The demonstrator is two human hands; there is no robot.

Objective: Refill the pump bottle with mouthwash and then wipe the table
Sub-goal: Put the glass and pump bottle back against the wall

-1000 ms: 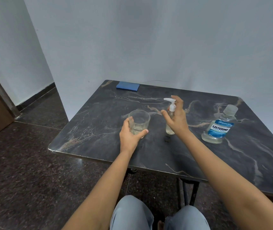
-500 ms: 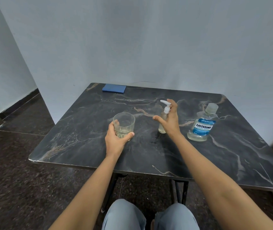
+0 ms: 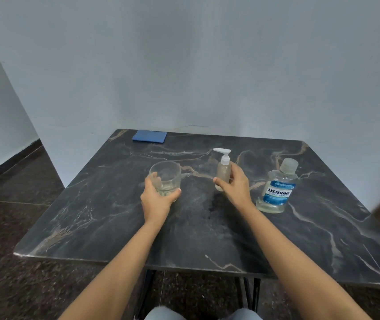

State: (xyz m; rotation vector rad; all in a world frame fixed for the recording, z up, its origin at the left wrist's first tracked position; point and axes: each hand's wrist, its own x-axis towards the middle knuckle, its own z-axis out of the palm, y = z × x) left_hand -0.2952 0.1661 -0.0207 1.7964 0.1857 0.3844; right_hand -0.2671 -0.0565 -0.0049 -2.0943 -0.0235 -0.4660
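Note:
A small clear pump bottle [image 3: 223,170] with a white pump head stands mid-table. My right hand [image 3: 235,184] holds its body, fingers on the right side, thumb in front at the left. My left hand [image 3: 157,198] grips a clear drinking glass [image 3: 166,176] standing on the table, with a little pale liquid at its bottom. The mouthwash bottle [image 3: 277,189], clear with a blue label and its cap on, stands to the right of my right hand. A folded blue cloth [image 3: 149,136] lies at the table's far left corner.
The dark marble table [image 3: 311,239] stands against a pale wall. Its near edge runs just above my knees. A dark wet-looking patch [image 3: 214,203] lies on the top in front of the pump bottle. To the left is dark floor.
My right hand has slid down from the pump head to the bottle's body. The left hand stays on the glass. The view has shifted, with the table lower in frame.

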